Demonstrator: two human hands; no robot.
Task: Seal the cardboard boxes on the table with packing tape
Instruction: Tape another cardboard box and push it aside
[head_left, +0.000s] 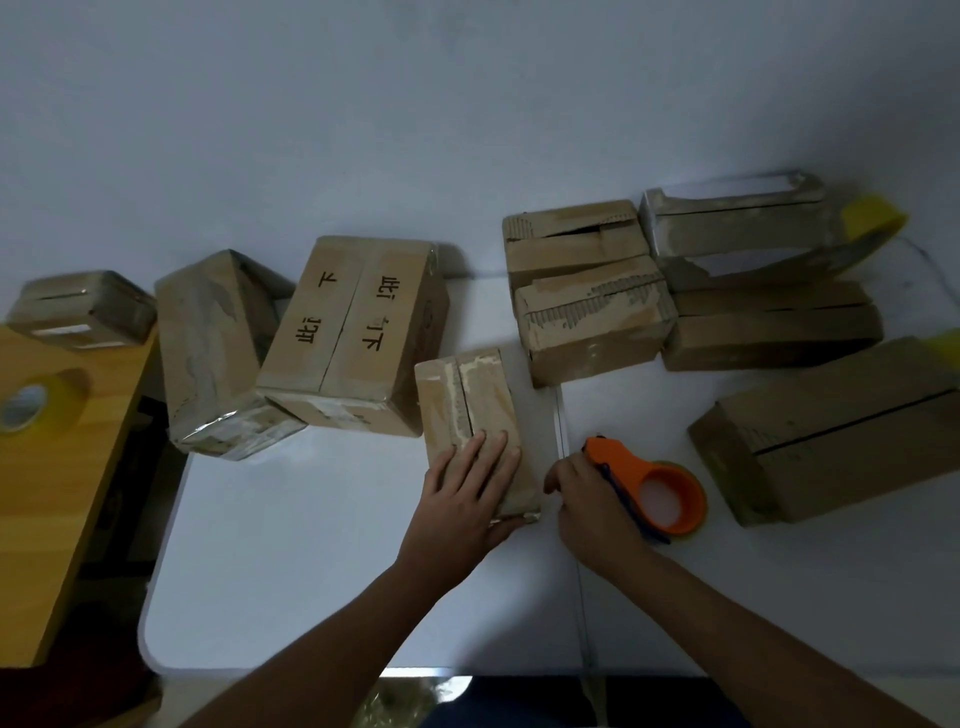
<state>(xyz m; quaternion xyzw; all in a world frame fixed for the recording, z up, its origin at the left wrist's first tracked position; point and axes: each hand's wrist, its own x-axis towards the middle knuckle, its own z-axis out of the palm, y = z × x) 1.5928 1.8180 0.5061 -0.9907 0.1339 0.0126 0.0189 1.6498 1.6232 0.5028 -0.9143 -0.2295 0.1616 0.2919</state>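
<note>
- Hands over white table (311, 545), seen from head camera.
- Left hand (462, 499) flat on near end of small box (475, 415); fingers straight, close together, lying on the top face; thumb runs along the near edge.
- Small box lies at table centre, top seam running away from the person, rough torn strip beside the seam.
- Right hand (592, 499) just right of small box, fingers curled round the handle of the orange dispenser (654, 493); fingertips hidden, exact grip cannot be told.
- Dispenser rests on table, holding a tape roll, near the small box's right corner.
- Big box (831, 436) at right, dark seam across its top, close beside the dispenser.
- Four boxes (597, 312) clustered at far right, two in front, two behind; flaps look worn.
- Yellow roll (872, 228) behind that cluster, partly hidden.
- Printed box (358, 332) left of centre, black characters on top; taped box (218, 353) touching its left side.
- Far-left box (83, 306) sits at the edge of a wooden board (57, 493); tape roll (36, 400) lies on the board.
</note>
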